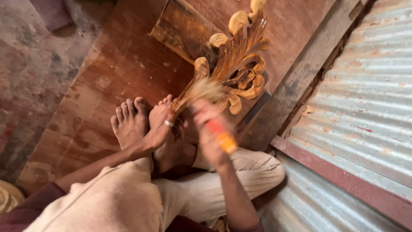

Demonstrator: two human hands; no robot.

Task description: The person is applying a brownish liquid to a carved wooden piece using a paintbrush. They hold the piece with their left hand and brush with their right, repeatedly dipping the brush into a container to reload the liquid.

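Note:
A carved wooden ornament (240, 60) with leaf scrolls leans up from the brown board, its lower end near my feet. My left hand (162, 125), with a ring on one finger, grips the ornament's lower edge. My right hand (210, 129) is blurred and holds a brush with an orange handle (221, 137); its pale bristles (206, 90) lie against the carving. My bare feet (131, 122) rest on the board beside the left hand.
A large brown wooden board (107, 86) covers the floor. A darker wooden block (182, 30) lies behind the carving. Corrugated metal sheeting (365, 99) with a reddish bar (343, 176) runs along the right. Stained concrete floor (30, 73) is on the left.

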